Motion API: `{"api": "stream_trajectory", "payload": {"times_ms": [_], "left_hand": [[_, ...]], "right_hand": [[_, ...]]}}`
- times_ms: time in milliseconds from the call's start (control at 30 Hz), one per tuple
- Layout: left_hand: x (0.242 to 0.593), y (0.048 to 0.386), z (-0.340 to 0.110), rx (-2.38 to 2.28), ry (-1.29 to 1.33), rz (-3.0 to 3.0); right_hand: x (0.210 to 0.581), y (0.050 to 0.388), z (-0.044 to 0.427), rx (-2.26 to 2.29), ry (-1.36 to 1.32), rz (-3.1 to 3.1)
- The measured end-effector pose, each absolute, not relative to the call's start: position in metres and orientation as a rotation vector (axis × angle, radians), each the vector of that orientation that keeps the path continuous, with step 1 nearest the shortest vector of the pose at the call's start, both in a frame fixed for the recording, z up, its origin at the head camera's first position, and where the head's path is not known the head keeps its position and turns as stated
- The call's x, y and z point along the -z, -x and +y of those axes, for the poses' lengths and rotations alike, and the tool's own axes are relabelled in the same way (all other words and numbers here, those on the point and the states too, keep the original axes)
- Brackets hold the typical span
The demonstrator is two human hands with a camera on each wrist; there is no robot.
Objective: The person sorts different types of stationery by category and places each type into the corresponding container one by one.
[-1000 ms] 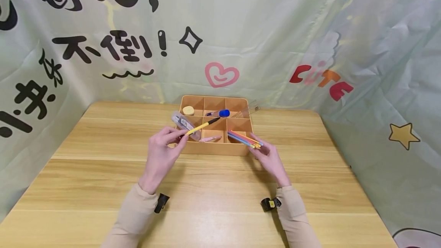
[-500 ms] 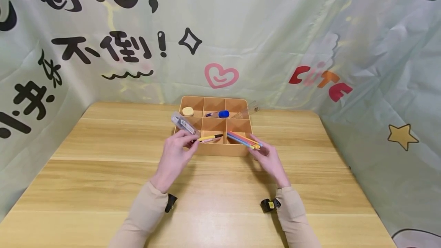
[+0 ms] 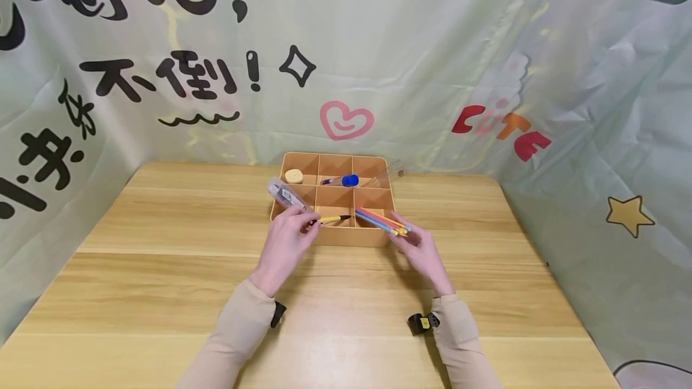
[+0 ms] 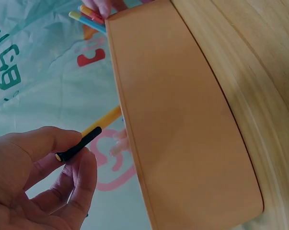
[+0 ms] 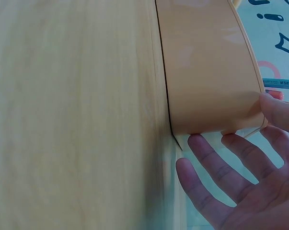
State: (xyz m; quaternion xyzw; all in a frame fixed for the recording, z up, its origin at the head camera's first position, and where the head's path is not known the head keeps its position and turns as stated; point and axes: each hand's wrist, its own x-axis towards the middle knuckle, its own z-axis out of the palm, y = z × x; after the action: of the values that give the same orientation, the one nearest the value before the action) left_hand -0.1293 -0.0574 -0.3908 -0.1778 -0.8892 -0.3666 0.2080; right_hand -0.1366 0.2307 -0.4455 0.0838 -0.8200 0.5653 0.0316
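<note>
My left hand pinches a yellow pen with a black clip between thumb and fingertips. Its black tip points right, over the front middle compartment of a tan organizer box. My right hand holds the box's front right corner, thumb at the front rim and fingertips against the side wall, as the right wrist view shows. Several colored pencils or pens lean out of the front right compartment beside that thumb. A pinkish pen in the front middle compartment is mostly hidden by the yellow pen.
A clear pen case sticks out over the box's left side. In the back row sit a cream round piece, a blue-capped tube and a clear ruler. A printed cloth hangs behind the wooden table.
My left hand has moved right and slightly down with the yellow pen, bringing it from above the pen case to the front middle compartment. My right hand has stayed at the box corner.
</note>
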Motion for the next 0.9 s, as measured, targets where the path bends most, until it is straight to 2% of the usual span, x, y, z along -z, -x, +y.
{"api": "stream_trajectory", "payload": {"times_ms": [900], "left_hand": [[0.3992,0.137,-0.0499,0.854,0.577,-2.542]], "right_hand": [[0.4448,0.1357,0.23,-1.764,-0.257,-2.518]]}}
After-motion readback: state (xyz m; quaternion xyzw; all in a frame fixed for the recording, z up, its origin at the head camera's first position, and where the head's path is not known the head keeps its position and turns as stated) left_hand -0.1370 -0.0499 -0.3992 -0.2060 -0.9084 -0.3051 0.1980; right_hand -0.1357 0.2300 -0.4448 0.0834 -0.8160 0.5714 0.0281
